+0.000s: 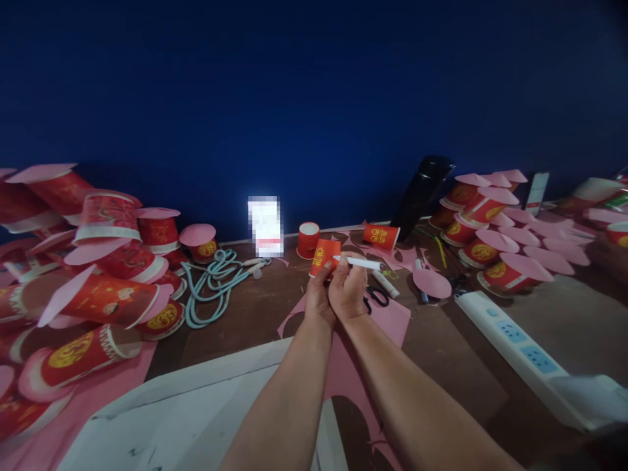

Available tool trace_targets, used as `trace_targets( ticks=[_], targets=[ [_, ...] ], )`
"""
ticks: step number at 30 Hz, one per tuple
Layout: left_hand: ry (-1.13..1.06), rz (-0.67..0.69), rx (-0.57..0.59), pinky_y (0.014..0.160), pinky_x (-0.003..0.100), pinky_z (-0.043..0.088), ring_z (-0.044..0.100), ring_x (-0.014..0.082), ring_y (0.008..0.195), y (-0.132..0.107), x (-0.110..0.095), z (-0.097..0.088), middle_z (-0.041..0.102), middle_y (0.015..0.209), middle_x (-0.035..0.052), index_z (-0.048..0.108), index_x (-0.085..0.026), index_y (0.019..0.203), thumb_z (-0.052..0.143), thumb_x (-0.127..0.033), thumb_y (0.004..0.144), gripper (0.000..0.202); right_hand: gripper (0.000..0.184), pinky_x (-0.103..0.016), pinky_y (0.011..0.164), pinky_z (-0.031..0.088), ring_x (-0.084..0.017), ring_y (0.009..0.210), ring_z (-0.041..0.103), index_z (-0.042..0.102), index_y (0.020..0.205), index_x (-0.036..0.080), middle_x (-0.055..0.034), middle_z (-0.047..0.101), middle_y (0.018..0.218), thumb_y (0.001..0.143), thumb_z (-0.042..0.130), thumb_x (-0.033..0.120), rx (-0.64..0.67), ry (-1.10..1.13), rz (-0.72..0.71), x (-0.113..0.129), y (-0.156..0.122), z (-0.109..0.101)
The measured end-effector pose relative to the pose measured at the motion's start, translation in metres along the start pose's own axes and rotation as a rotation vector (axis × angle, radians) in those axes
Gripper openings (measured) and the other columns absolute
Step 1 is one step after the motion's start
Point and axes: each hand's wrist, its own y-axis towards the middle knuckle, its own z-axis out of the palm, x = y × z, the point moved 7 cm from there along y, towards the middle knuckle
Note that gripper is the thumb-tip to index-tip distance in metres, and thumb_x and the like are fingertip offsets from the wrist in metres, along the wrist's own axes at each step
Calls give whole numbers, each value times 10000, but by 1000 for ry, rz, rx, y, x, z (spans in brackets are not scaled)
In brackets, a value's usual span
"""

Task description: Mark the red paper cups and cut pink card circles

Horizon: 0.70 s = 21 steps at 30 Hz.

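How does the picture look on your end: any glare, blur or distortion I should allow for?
Head view: the bright screen is washed out and pixelated; head view: the blue wall darkens toward the top corners; head view: the power strip looks stretched and blurred at its lower-right end; head view: the left hand and right hand read fairly clearly.

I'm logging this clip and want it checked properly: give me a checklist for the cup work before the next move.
1. Red cup held in left hand: ok.
2. White stick held in right hand: ok.
3. Stick's tip touching the cup: cannot tell.
4. Scissors out of both hands: ok, lying beside the right hand.
5. Blue cord away from both hands: ok.
6. Second cup, behind the right hand, upright: not ok, on its side.
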Motion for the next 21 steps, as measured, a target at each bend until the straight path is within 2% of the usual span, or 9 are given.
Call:
trace_targets(
  ticks=[16,21],
  targets=[
    [11,18,-28,905,363,485,678,227,880,-2,-2,1,706,775,68,684,-104,846,716,-222,657,225,199,-385,831,465,-206,895,562,564,916,179,-90,607,913,922,381,257,-16,-5,11,-1,1,0],
    [-10,27,-63,901,339,481,675,208,869,-2,-3,0,700,762,50,675,-112,864,719,-197,642,241,196,-383,830,463,-206,893,558,563,919,175,-91,610,912,921,382,251,-22,-2,4,0,1,0]
  ],
)
